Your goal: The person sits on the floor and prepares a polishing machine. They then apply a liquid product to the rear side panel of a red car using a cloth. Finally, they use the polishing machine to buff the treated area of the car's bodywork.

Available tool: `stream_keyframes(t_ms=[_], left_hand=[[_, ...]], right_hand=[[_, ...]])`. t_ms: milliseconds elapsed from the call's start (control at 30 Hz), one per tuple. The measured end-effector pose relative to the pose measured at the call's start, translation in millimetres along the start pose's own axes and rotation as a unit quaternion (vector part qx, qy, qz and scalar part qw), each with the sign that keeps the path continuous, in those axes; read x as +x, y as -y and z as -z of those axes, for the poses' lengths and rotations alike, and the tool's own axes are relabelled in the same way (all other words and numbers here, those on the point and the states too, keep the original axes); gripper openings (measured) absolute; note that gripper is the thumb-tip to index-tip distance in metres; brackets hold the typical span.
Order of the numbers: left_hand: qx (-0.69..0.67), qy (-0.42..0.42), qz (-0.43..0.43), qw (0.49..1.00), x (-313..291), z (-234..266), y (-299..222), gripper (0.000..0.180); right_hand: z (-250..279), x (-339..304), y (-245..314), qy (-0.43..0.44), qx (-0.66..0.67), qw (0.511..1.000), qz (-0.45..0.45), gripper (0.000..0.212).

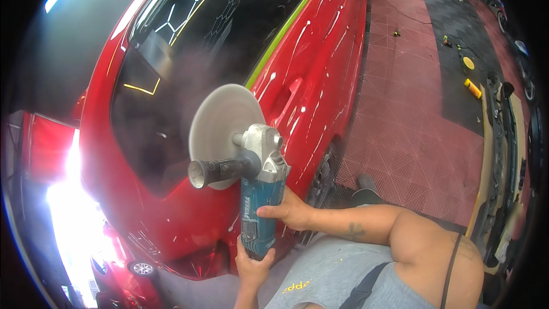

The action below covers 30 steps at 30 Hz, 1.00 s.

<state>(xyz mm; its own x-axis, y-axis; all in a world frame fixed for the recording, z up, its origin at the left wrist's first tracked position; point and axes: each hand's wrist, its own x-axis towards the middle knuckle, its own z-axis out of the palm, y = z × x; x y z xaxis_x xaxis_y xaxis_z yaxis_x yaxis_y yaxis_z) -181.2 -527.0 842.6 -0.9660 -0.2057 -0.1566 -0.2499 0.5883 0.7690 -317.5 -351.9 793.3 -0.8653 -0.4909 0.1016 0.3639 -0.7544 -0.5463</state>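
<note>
Both my hands hold a blue rotary polisher [264,200] with a silver head and a black side handle [223,171]. My right hand [290,210] wraps the middle of its body. Lower down, my left hand [253,266] grips the tail end. A round pale pad [220,120] faces a red car [154,217], in front of its dark side window [154,154]; whether it touches cannot be told. White streaks [313,111] run across the car's red side. Green tape [286,28] lines the window's lower edge.
Red and dark grey grid tiles [406,114] cover the floor. A yellow bottle [473,88] and a round yellow pad [468,63] lie on them. Long dark trim pieces [497,154] line the right. Another red car [123,266] stands at lower left.
</note>
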Motion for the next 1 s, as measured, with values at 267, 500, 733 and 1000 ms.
stream_keyframes(t_ms=[267,500,733,1000], left_hand=[[-0.016,0.028,0.01,0.999,71.9,-58.2,-88.5,0.068],[-0.101,0.073,0.003,0.992,136.0,-112.1,-121.0,0.058],[-0.123,0.055,0.051,0.989,77.6,-68.7,-37.5,0.072],[-0.06,0.036,0.017,0.997,-13.4,31.6,26.5,0.075]], right_hand=[[54.7,43.0,88.8,-0.058,0.021,0.998,0.013,0.063],[102.0,81.8,147.8,-0.089,-0.03,0.994,0.052,0.052],[39.8,51.7,91.2,-0.092,-0.114,0.988,0.048,0.062],[-31.8,7.1,-4.1,-0.04,-0.139,0.989,-0.03,0.087]])
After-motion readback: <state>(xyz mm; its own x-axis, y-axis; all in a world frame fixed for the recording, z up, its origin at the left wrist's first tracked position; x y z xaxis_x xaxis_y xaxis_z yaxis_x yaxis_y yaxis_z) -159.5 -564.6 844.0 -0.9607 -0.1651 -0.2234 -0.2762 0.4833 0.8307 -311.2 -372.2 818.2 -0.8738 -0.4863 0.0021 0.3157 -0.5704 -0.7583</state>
